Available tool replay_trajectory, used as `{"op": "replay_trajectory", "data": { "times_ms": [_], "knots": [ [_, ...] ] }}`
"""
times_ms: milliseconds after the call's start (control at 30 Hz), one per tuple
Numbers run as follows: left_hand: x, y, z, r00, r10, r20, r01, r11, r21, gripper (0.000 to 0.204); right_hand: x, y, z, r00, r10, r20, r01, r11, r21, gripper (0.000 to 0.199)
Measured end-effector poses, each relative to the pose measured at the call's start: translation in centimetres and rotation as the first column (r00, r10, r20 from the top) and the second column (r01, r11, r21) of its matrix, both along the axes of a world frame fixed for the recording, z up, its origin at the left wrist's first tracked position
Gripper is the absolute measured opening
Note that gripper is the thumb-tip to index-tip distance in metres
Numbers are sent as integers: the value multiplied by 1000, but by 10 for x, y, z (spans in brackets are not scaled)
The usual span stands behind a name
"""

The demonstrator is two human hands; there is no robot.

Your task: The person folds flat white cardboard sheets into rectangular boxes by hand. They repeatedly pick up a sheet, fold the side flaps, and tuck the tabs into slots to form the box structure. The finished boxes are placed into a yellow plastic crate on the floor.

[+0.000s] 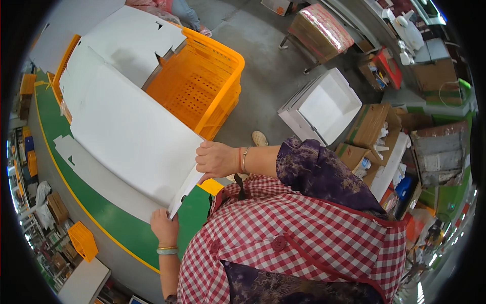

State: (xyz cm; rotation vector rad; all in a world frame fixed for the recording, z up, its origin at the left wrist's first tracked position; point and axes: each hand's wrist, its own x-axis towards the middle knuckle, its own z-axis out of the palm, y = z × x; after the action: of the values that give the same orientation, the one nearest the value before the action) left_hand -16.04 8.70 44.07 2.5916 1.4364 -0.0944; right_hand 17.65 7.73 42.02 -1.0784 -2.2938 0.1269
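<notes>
A large white cardboard sheet point(136, 139), die-cut with notches and flaps, lies slanting over an orange plastic crate point(220, 53). My right hand point(218, 158) is closed around its near right corner, where a narrow edge strip is folded up. At the other end of that strip, my left hand point(164, 228) pinches the sheet's near left corner. Beneath it another white flap point(101, 172) sticks out on the left. A further white cardboard piece point(126, 40) rests across the crate's far side. The crate's perforated floor shows on the right.
An open white box point(329, 104) stands on the grey floor to the right, near brown cartons point(372, 126) holding white bottles. Farther back is a tape-wrapped carton point(321, 30). A green floor strip point(114, 215) with a yellow line runs along the left. Another person's leg point(186, 12) shows at the top.
</notes>
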Motion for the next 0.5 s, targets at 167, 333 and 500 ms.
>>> {"op": "replay_trajectory", "data": {
  "times_ms": [167,333,500],
  "knots": [
    [-9,11,3,998,-38,43,37,999,31,31,-5,-2,5,998,-55,10,55,998,-18,40],
    [-10,13,7,999,-22,41,21,999,37,31,-8,-2,6,998,-67,-6,67,998,-13,40],
    [-9,7,7,995,9,97,-10,1000,4,29,-9,-3,4,998,-56,-19,56,998,-21,38]
  ]
}}
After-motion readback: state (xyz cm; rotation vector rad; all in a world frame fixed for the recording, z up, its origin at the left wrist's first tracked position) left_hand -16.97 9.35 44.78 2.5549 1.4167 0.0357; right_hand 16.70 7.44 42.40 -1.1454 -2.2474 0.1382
